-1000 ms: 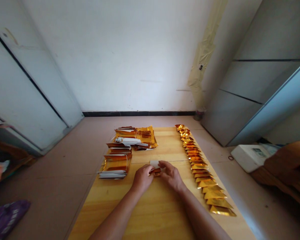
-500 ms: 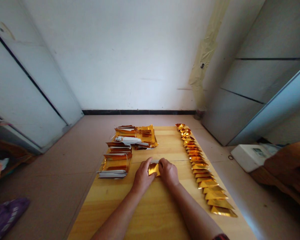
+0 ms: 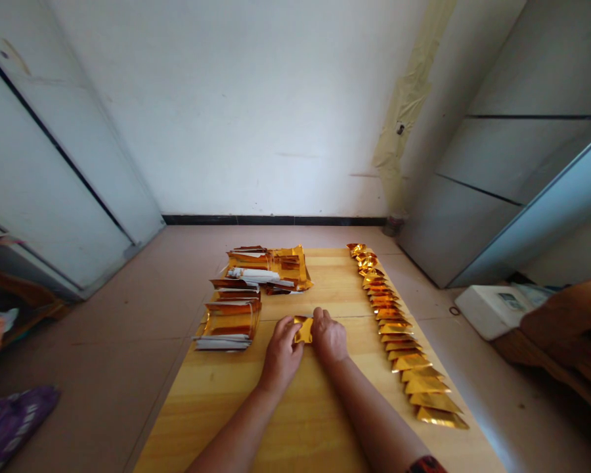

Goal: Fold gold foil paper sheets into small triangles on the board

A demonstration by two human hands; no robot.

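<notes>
Both hands meet at the middle of a wooden table (image 3: pixel 300 420). My left hand (image 3: pixel 282 351) and my right hand (image 3: pixel 329 336) pinch a small gold foil paper (image 3: pixel 303 329) between them, fingers closed on its edges. To the left lie stacks of gold foil sheets (image 3: pixel 231 318), with more stacks (image 3: pixel 270 268) at the far end. Along the right edge runs a row of folded gold foil pieces (image 3: pixel 398 332), overlapping one another.
A white wall with a dark baseboard stands behind the table. Grey cabinet panels (image 3: pixel 497 197) rise at the right, and a white box (image 3: pixel 495 309) lies on the floor beside them. A purple cloth (image 3: pixel 10 427) is at the lower left.
The white side of the paper showed a second ago; now only gold shows between the fingers. Both hands have drawn closer together and slightly farther up the table.
</notes>
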